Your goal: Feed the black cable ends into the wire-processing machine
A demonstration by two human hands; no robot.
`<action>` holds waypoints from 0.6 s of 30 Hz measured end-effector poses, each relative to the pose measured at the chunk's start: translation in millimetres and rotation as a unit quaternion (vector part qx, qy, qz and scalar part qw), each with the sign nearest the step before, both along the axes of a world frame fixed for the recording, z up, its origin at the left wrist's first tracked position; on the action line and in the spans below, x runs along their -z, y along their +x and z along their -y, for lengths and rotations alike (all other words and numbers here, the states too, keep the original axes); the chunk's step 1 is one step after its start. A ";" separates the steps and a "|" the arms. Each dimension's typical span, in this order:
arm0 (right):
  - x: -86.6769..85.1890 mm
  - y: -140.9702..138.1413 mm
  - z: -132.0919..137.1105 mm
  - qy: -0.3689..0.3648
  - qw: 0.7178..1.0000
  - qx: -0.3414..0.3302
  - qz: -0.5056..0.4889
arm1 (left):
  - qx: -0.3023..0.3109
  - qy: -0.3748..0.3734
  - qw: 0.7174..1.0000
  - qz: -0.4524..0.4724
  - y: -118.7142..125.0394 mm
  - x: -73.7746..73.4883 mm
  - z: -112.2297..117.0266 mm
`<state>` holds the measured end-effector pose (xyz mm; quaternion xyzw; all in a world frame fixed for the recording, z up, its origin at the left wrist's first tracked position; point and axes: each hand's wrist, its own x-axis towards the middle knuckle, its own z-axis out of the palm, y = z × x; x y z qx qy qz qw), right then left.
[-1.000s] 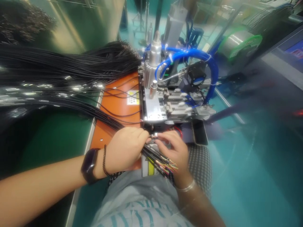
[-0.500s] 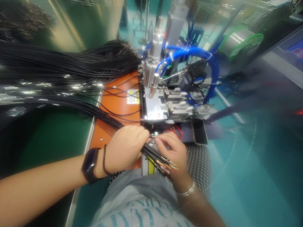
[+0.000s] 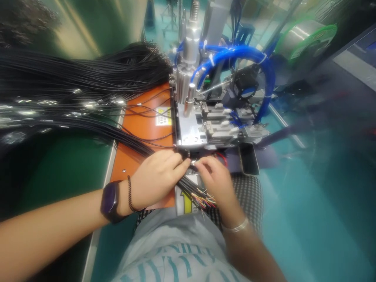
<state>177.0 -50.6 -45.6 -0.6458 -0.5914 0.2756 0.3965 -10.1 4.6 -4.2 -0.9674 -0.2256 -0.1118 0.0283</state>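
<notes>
My left hand (image 3: 157, 176) is closed around a bundle of thin black cables (image 3: 190, 188) whose stripped coloured ends (image 3: 207, 201) fan out toward my lap. My right hand (image 3: 216, 178) pinches a small metal piece (image 3: 193, 161) at the fingertips, right against the left thumb. Both hands sit at the front edge of a small metal machine (image 3: 205, 129) with blue air hoses (image 3: 235, 55). The cables run from a large black mass (image 3: 73, 86) across the orange plate (image 3: 141, 145).
A green bench top (image 3: 58, 172) lies at the left under the cable mass. A green wire spool (image 3: 308, 37) stands at the back right. A dark tray (image 3: 249, 158) hangs off the machine's front right. Teal floor (image 3: 308, 203) fills the right side.
Both hands have shifted slightly up toward the machine's front edge, still together on the small metal piece. The view has tilted down a little.
</notes>
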 end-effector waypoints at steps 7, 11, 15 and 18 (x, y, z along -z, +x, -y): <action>-1.5 7.9 -0.9 -0.150 0.976 -0.023 -0.155 | 0.017 -0.014 0.998 -0.056 4.3 0.2 -3.8; 0.3 6.0 -3.8 -0.152 0.975 -0.006 -0.162 | 0.020 -0.013 0.998 -0.058 4.6 1.1 -3.6; 2.8 4.2 -5.7 -0.141 0.974 0.007 -0.178 | 0.020 -0.018 0.998 -0.060 4.3 1.3 -2.0; 3.1 3.5 -5.9 -0.140 0.972 0.013 -0.189 | 0.017 -0.019 0.998 -0.057 4.5 1.6 -1.8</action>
